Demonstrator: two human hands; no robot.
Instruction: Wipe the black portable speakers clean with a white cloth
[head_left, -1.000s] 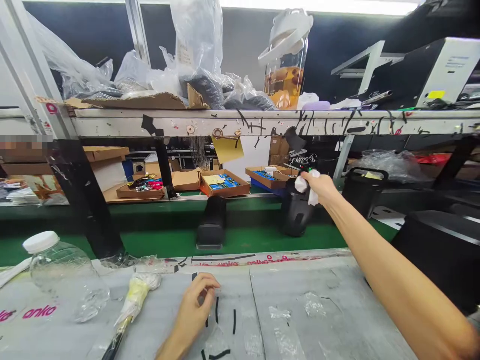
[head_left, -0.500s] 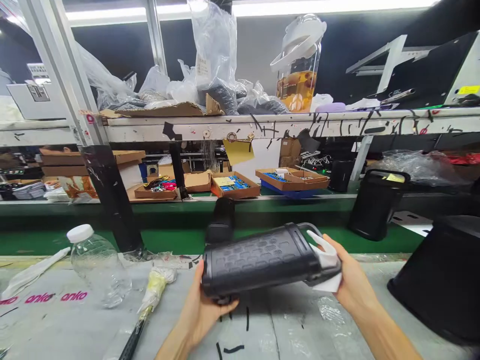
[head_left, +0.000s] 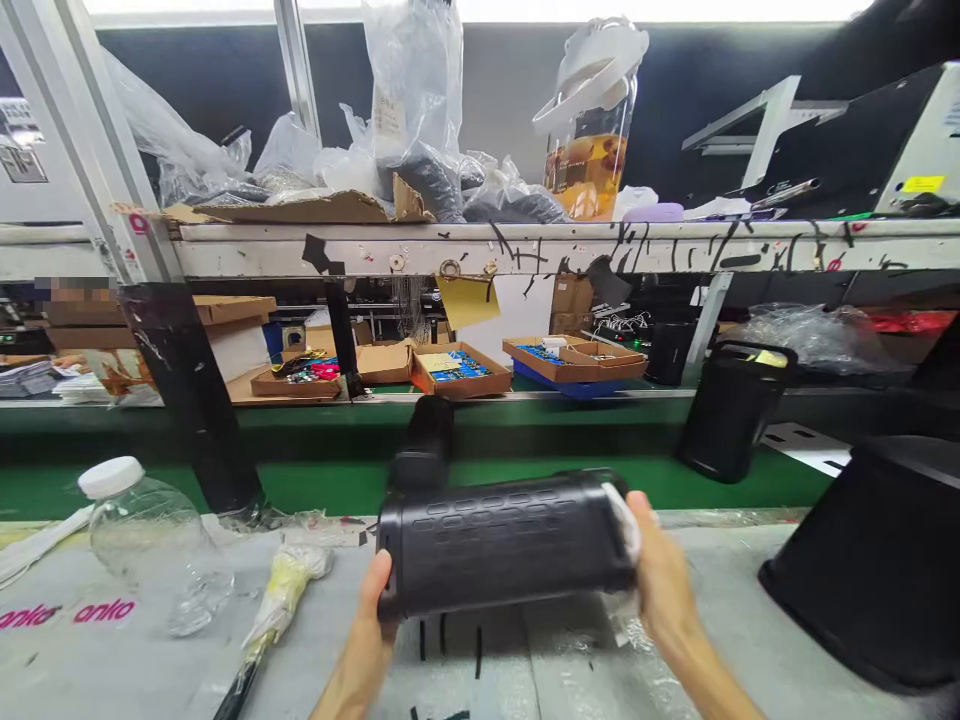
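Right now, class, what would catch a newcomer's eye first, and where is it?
The black case, held sideways over the grey table between the left hand and the right hand, stands out first. Next comes the jug of amber liquid on the shelf above. A clear bottle with a white cap sits at the table's left.

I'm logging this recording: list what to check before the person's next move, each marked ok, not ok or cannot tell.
1. Left hand on the black unit: ok, at its left end.
2. Right hand supporting the other end: ok, with white material there.
3. Unit clear of the black object behind: cannot tell, they overlap in view.
4. Work surface free of scraps: not ok, black strips are on it.
5. Clear bottle capped: ok, white cap on.
6. Underside of the unit undamaged: cannot tell, hidden from this view.
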